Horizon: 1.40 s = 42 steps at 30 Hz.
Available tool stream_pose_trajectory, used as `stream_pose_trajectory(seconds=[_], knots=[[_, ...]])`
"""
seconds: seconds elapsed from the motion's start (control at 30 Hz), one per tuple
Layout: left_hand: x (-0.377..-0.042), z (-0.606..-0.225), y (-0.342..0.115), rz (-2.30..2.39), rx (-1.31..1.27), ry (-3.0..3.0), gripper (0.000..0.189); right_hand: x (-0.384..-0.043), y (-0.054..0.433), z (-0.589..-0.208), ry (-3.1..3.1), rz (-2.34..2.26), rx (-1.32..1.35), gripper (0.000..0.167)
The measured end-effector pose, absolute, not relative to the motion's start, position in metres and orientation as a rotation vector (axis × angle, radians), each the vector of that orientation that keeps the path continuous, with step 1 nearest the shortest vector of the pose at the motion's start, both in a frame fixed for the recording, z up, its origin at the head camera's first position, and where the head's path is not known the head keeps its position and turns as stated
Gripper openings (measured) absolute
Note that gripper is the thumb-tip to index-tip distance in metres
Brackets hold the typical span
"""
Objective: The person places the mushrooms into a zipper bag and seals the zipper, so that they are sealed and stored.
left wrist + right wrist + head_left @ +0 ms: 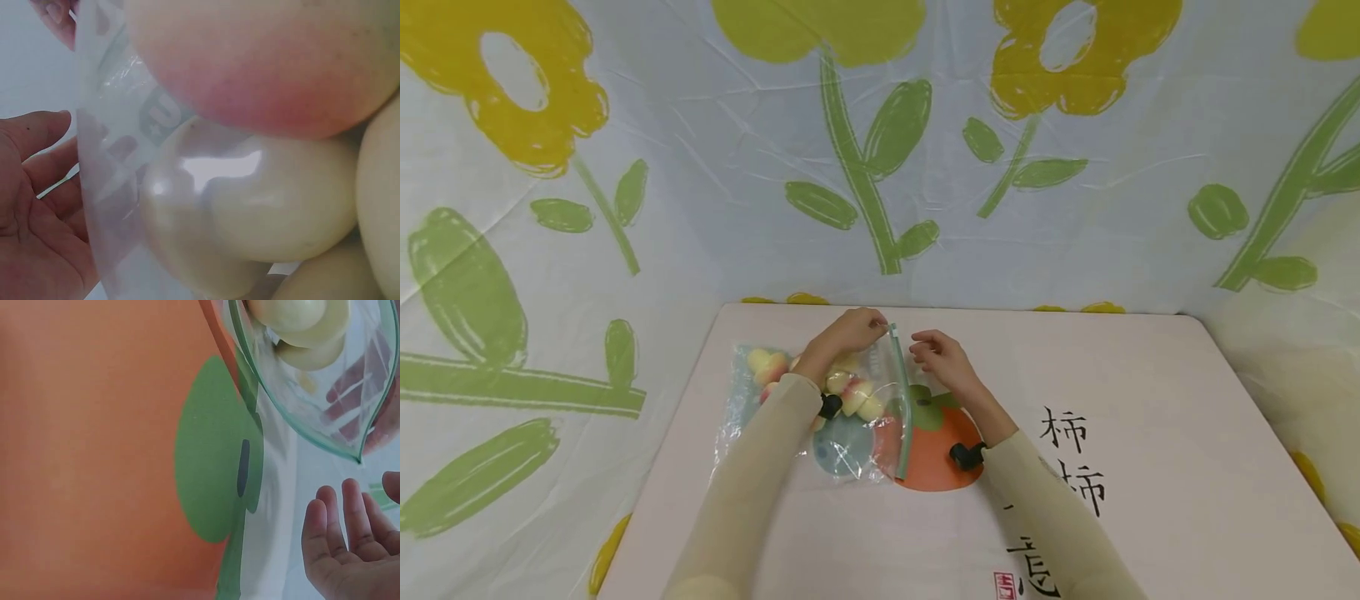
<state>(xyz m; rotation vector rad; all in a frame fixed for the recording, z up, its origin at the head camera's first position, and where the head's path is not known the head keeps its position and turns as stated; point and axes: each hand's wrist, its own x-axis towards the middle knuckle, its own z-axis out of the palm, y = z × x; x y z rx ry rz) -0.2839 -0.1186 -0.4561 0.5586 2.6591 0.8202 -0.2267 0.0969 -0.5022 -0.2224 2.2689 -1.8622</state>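
Note:
A clear plastic zip bag (887,454) with a green zip strip (904,400) lies over the left part of the printed persimmon. Several round pale yellow pieces with a pink blush (269,75), like small peaches, fill it. Its mouth gapes in the right wrist view, where the green rims meet at a corner. My left hand (853,329) is at the far end of the strip, its loosely extended fingers against the film and partly behind it. Just right of the strip, my right hand (943,358) is apart from the bag, fingers relaxed and holding nothing.
The bag rests on a pale pink table mat (1150,375) printed with an orange persimmon (951,450) and black characters (1067,429). Behind the table and at both sides hangs a white cloth (715,167) with yellow flowers and green leaves.

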Motion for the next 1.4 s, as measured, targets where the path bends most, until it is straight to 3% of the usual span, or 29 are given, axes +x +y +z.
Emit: stream_pose_trajectory(seconds=[0.6, 0.93, 1.4], knots=[[-0.281, -0.462, -0.121, 1.077, 0.375, 2.638, 0.022, -0.248, 0.071, -0.503, 2.273, -1.892, -0.144, 0.038], [-0.281, -0.472, -0.123, 1.329, 0.332, 2.530, 0.019, -0.254, 0.063, -0.503, 2.310, -1.883, -0.126, 0.025], [-0.281, -0.479, -0.126, 1.478, 0.268, 2.457, 0.022, -0.253, 0.060, -0.502, 2.278, -1.881, -0.085, 0.025]])
